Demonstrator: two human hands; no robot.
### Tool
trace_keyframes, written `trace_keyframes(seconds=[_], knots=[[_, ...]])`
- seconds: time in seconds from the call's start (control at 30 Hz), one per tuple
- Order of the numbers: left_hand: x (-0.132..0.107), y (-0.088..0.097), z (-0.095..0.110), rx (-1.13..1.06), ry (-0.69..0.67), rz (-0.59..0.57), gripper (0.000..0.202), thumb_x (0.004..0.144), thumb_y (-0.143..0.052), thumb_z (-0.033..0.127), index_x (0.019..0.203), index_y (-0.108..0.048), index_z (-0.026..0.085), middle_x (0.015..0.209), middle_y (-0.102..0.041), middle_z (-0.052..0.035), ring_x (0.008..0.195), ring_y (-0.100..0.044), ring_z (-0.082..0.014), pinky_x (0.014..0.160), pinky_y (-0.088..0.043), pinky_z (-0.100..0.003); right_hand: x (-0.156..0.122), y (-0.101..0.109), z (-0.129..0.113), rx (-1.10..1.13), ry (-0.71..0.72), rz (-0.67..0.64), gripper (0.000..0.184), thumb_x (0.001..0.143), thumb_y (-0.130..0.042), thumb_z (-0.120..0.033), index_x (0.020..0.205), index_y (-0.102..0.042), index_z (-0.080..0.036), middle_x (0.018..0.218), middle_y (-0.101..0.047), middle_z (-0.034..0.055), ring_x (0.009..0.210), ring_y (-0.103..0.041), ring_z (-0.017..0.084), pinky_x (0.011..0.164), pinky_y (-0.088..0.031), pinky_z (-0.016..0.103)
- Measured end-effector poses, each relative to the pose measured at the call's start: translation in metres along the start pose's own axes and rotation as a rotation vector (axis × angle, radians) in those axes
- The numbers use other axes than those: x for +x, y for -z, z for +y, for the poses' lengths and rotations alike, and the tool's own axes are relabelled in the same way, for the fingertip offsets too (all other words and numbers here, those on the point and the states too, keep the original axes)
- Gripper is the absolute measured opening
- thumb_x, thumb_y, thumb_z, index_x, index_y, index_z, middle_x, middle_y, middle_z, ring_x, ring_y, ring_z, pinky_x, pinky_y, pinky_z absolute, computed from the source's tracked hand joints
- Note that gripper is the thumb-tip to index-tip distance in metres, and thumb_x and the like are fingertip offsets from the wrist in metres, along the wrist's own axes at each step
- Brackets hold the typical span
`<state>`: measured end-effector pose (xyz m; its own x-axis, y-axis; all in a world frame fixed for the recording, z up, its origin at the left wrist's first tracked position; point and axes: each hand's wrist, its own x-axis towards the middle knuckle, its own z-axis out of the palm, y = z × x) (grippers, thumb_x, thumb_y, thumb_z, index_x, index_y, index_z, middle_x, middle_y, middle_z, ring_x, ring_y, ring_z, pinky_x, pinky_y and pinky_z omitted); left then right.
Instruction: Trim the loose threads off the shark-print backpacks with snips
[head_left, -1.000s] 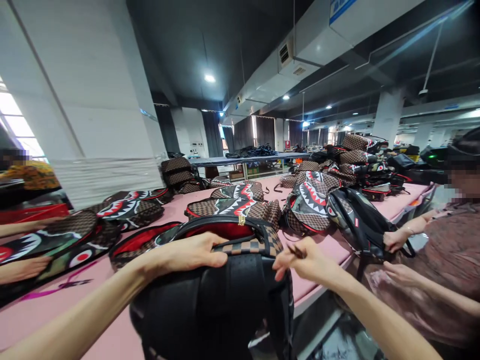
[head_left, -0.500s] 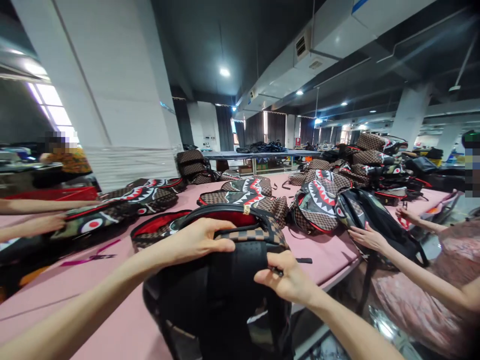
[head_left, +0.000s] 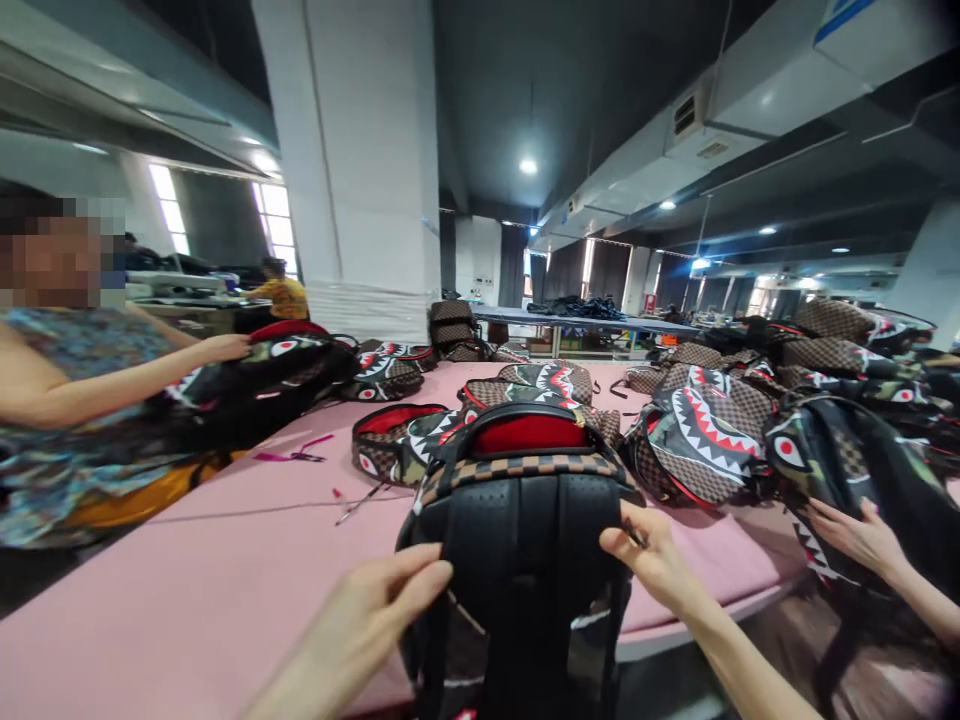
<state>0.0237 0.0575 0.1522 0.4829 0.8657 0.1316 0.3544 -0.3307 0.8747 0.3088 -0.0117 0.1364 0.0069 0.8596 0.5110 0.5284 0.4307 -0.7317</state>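
Note:
A black backpack (head_left: 525, 540) with a checkered brown top and red lining stands upright at the near edge of the pink table (head_left: 187, 590), its padded back facing me. My left hand (head_left: 375, 610) lies against its lower left side, fingers stretched together, pinching a thin thread. My right hand (head_left: 652, 550) grips the bag's upper right edge, fingers closed, with a small dark tool in it that I cannot make out.
Several shark-mouth backpacks (head_left: 697, 440) lie across the table. A person on the left (head_left: 90, 390) handles a bag (head_left: 262, 380). Another person's hand (head_left: 855, 535) rests on a bag at the right. Small snips (head_left: 360, 500) lie on the table. A white pillar (head_left: 367, 170) stands behind.
My view swung left. My left hand slid from the backpack's top rim down to its lower left side. My right hand stayed at the upper right edge.

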Motion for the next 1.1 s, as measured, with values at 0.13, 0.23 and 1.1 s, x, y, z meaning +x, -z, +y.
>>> trace_keyframes(seconds=[0.13,0.23,1.1], knots=[[0.005,-0.040,0.027,-0.493,0.116,-0.119,0.057,0.070,-0.054,0.062,0.102,-0.063,0.016,0.089,-0.069,-0.0073,0.083,-0.064,-0.0231,0.077,-0.052,-0.035,-0.002,-0.001,-0.001,0.000,-0.022,0.035,0.036,0.081,-0.050,-0.051,0.076,-0.061,-0.017,0.070,-0.058,0.0029,0.068,-0.053,0.018,0.062,-0.044,0.028],[0.009,-0.056,0.030,-0.452,0.003,-0.167,0.053,0.070,-0.059,0.053,0.107,-0.062,0.016,0.094,-0.069,-0.0078,0.088,-0.063,-0.0229,0.077,-0.052,-0.032,-0.010,0.002,0.002,-0.034,-0.076,0.135,0.035,0.079,-0.052,-0.052,0.076,-0.061,-0.018,0.068,-0.059,0.0034,0.068,-0.056,0.020,0.064,-0.047,0.030],[0.044,-0.008,0.031,-0.885,0.098,-0.020,0.025,0.076,-0.061,0.025,0.091,-0.066,0.006,0.090,-0.071,-0.0142,0.067,-0.068,-0.0229,0.058,-0.058,-0.034,0.048,-0.057,-0.004,0.482,-0.335,0.407,0.031,0.064,-0.068,-0.045,0.076,-0.054,-0.019,0.064,-0.056,-0.0014,0.056,-0.054,0.012,0.055,-0.047,0.025]])
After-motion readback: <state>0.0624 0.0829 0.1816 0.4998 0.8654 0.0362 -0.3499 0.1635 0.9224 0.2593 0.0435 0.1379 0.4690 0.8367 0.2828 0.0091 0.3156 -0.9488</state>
